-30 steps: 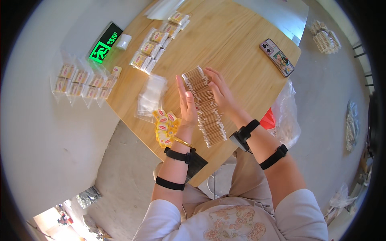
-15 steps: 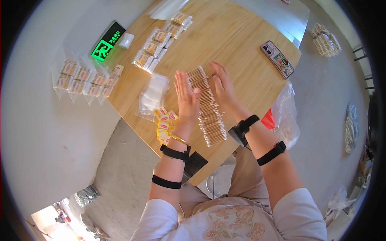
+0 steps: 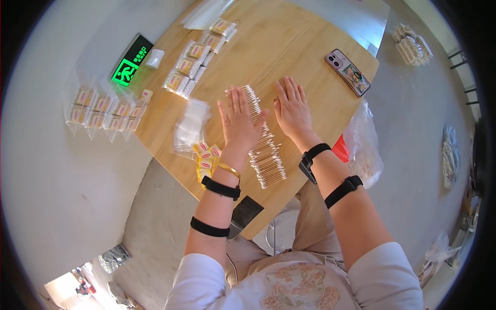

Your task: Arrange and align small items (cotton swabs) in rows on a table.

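Swabs: long heap of cotton swabs (image 3: 261, 142) lying in a band on the wooden surface (image 3: 289, 46), running from mid-surface down toward the near edge.
Left hand: left hand (image 3: 238, 123) flat and spread, fingers released, palm down right at the left side of the heap, thumb touching the swabs.
Right hand: right hand (image 3: 292, 109) also flat, fingers splayed, nothing grasped, resting on the surface just right of the heap's upper part.
Between the hands: upper stretch of the swab band sits between both palms.
Left of the left hand: clear plastic bags (image 3: 190, 124) and small yellow packets (image 3: 205, 157) by the near-left edge.
Far-left edge: rows of filled swab packs (image 3: 194, 67).
Right corner: phone (image 3: 347, 72) lying face down, well apart from the hands.
Floor: more packs (image 3: 106, 111) laid out, and a green lit sign (image 3: 132, 59) beside the surface.
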A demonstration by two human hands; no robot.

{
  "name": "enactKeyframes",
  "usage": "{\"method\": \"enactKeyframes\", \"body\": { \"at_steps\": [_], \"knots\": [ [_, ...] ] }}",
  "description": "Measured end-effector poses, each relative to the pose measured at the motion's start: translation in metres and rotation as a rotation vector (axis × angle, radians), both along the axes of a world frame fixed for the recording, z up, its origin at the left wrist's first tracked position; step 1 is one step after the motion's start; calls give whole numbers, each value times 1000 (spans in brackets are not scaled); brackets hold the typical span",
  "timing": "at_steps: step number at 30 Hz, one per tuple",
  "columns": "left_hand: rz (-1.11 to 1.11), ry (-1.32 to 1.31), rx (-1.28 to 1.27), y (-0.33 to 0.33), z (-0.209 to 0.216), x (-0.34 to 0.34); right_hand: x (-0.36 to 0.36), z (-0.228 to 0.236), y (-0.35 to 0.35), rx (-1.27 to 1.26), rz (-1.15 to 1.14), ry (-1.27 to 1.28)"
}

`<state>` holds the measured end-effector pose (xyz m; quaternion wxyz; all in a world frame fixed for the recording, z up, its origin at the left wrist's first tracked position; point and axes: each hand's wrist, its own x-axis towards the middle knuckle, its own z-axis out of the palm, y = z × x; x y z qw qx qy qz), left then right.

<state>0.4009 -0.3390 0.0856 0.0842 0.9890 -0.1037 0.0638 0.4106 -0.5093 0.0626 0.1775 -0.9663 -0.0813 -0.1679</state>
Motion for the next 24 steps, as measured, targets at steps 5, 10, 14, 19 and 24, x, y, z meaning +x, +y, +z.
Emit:
{"method": "enactKeyframes", "body": {
  "at_steps": [5,10,14,19,24],
  "knots": [
    [116,-82,-351,41,4,-30,0,1,1,3,-5,-11],
    [271,189,-343,53,11,-76,2,-4,-4,9,-20,6],
    [258,206,-344,53,13,-77,1,0,0,11,-26,4],
    [261,255,-265,50,15,-67,1,-2,1,25,-26,-3],
    [177,280,-317,64,16,-62,1,-1,0,37,-26,-19]
  ]
}}
